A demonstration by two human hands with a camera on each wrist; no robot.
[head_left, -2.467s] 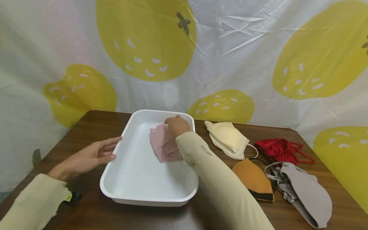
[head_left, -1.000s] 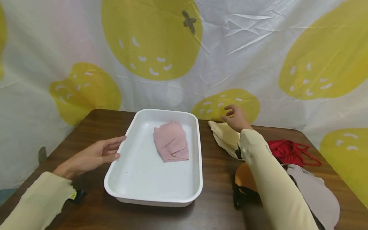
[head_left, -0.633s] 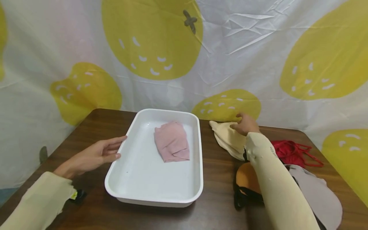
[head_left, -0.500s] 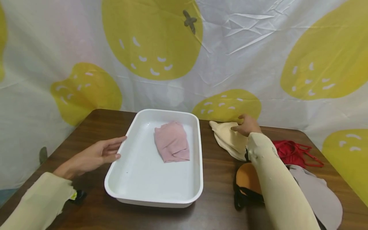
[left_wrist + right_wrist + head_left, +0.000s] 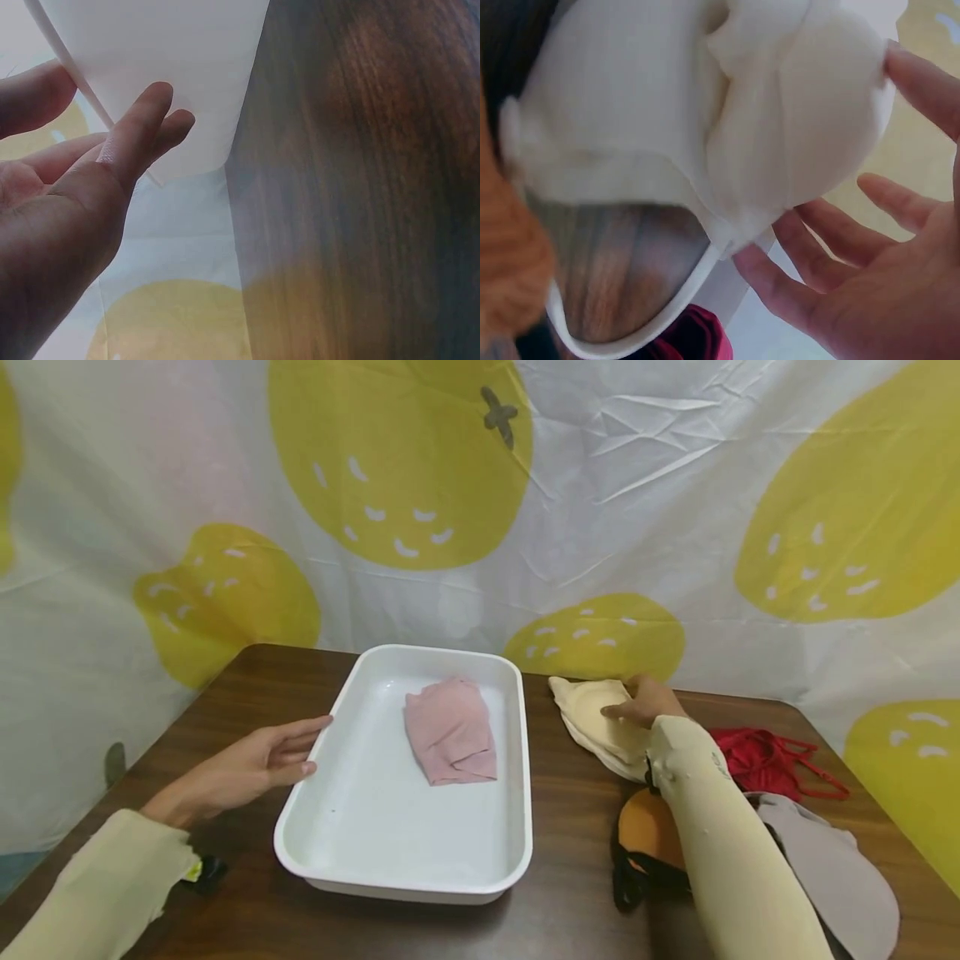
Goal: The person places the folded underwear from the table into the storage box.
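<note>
A cream bra (image 5: 592, 714) lies near the table's far edge, its moulded cup and thin strap showing up close in the right wrist view. My right hand (image 5: 648, 700) holds that bra by the cup's edge, thumb on one side and fingertips on the other. A white tray (image 5: 390, 852) stands mid-table with a folded pink garment (image 5: 450, 731) inside. At the tray's left rim is my left hand (image 5: 251, 764). Its fingers are fairly straight; the thumb touches the rim and some fingers lie along the outer wall (image 5: 187, 45).
Right of the tray lie an orange and black bra (image 5: 648, 831), a red bra (image 5: 757, 760) and a grey bra (image 5: 832, 868), partly covered by my right sleeve. A curtain with yellow fruit prints (image 5: 405, 460) hangs behind the brown table (image 5: 570, 860).
My right hand has left the pink garment in the tray, moved right and come down onto the cream bra, which it now holds. The left hand stays at the rim.
</note>
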